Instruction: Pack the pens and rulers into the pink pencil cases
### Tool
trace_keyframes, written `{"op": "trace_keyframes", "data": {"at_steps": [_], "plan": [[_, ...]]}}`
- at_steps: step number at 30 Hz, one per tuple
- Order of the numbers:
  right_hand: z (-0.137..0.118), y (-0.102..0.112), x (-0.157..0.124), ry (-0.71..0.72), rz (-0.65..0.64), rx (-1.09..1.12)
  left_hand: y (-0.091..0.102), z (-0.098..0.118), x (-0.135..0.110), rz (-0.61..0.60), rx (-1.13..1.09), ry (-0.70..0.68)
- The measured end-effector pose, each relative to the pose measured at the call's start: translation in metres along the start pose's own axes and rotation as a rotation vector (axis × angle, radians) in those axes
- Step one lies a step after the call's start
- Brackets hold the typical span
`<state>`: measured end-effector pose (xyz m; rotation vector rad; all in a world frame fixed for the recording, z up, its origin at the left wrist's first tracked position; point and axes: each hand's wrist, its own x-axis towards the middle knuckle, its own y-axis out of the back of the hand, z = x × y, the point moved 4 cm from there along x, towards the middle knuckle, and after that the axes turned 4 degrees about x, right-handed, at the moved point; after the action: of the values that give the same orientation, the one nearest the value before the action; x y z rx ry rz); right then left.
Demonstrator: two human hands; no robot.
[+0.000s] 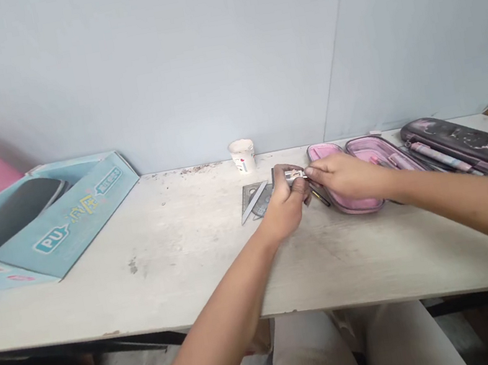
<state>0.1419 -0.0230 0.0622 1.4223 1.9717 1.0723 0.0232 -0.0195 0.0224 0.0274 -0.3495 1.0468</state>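
My left hand (288, 195) is closed around a small white object with print on it (294, 174), too small to name surely. At the object's right end, my right hand (330, 175) pinches thumb and forefinger together; what sits between those fingertips is mostly hidden. Under and left of my left hand lie a clear set square (246, 196), a pale ruler strip (254, 202) and a dark translucent protractor (263, 205). A thin black pencil or pen (321, 197) rests below the fingers. Beneath my right hand is an open pink-lined pencil case (361, 206).
A paper cup (243, 156) stands near the wall, with dark crumbs (201, 168) to its left. A light-blue box (66, 220) holds a dark rounded item at left. A black-and-pink case (468, 143) and a pastel pen (440, 155) lie right. The table's front edge (342, 308) is above my legs.
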Motion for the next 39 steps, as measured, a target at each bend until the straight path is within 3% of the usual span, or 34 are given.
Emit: {"op": "trace_keyframes", "data": {"at_steps": [3, 5, 7, 9, 11, 13, 16, 20, 22, 24, 26, 28, 30, 33, 36, 38, 39], "plan": [[0.008, -0.007, 0.0, -0.181, -0.311, 0.475, 0.002, -0.003, 0.0, -0.02, 0.192, -0.031], [0.01, -0.005, -0.001, -0.218, -0.306, 0.489, 0.001, -0.005, 0.002, -0.004, 0.201, -0.005], [0.008, 0.003, 0.001, -0.15, -0.107, 0.238, -0.001, -0.005, 0.005, 0.053, 0.083, 0.033], [-0.004, 0.01, 0.0, 0.02, 0.111, -0.179, -0.003, -0.003, 0.008, 0.093, -0.127, 0.088], [-0.017, 0.008, -0.002, 0.214, 0.186, -0.555, -0.005, -0.001, 0.009, 0.072, -0.311, 0.148], [-0.022, 0.004, -0.002, 0.29, 0.181, -0.681, -0.004, 0.003, 0.009, 0.036, -0.367, 0.156], [-0.014, 0.006, 0.004, 0.144, 0.117, -0.354, 0.003, 0.008, 0.007, 0.01, -0.218, 0.061], [0.004, -0.003, 0.01, -0.09, -0.253, 0.314, 0.005, 0.002, 0.007, -0.07, 0.057, 0.007], [0.008, -0.004, 0.01, -0.121, -0.276, 0.341, 0.004, -0.002, 0.01, -0.054, 0.064, 0.025], [0.007, 0.0, 0.01, -0.063, -0.105, 0.087, 0.002, -0.006, 0.013, 0.016, -0.046, 0.067], [-0.002, 0.004, 0.006, 0.087, 0.093, -0.319, 0.001, -0.007, 0.015, 0.071, -0.209, 0.123], [-0.013, 0.001, 0.003, 0.262, 0.169, -0.651, -0.001, -0.005, 0.016, 0.071, -0.325, 0.161], [-0.017, -0.001, 0.002, 0.323, 0.169, -0.747, 0.0, -0.001, 0.015, 0.057, -0.331, 0.149], [-0.011, 0.004, 0.01, 0.146, 0.111, -0.402, 0.004, 0.004, 0.013, 0.046, -0.182, 0.067], [0.001, 0.001, 0.016, -0.023, -0.103, 0.076, 0.006, 0.003, 0.011, 0.0, -0.006, 0.006], [0.007, -0.003, 0.016, -0.084, -0.191, 0.254, 0.005, -0.001, 0.013, -0.019, 0.073, -0.005], [0.009, -0.004, 0.015, -0.101, -0.173, 0.286, 0.005, -0.003, 0.014, -0.012, 0.091, 0.001]]}}
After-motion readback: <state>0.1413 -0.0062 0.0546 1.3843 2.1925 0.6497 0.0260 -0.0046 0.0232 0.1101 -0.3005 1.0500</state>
